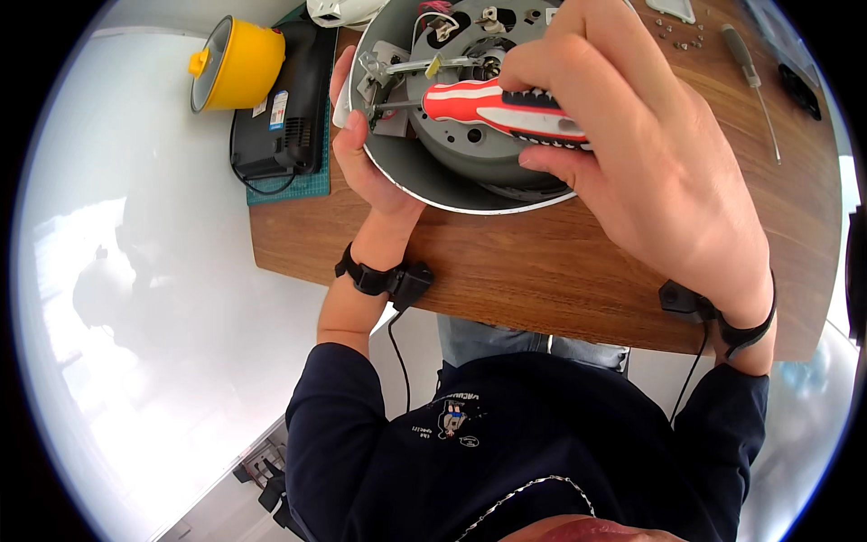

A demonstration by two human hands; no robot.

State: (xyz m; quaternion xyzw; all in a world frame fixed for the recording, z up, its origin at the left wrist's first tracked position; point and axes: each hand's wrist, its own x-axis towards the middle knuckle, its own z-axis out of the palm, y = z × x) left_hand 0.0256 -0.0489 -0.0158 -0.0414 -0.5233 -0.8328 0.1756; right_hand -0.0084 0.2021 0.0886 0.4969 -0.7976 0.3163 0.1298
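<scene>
A round grey metal appliance housing (433, 181), open side up, is tilted in my grip above the wooden table. Inside it sit a grey round plate, a metal bracket (424, 65) and wires. My left hand (366, 163) is closed on the housing's left rim, thumb on the edge and fingers behind the wall. In my right hand (646, 135) is a screwdriver (479, 104) with a red, white and black handle. Its shaft points left, and the tip reaches fittings near the left inner wall, close to my left thumb. Whether the tip sits in a screw cannot be made out.
Several small screws (682, 41) lie at the far right of the table (542, 280), near a second, thin screwdriver (750, 77) and a black object (799, 90). At far left, a yellow pot (244, 63) stands by a black appliance (284, 126) on a green mat (316, 183).
</scene>
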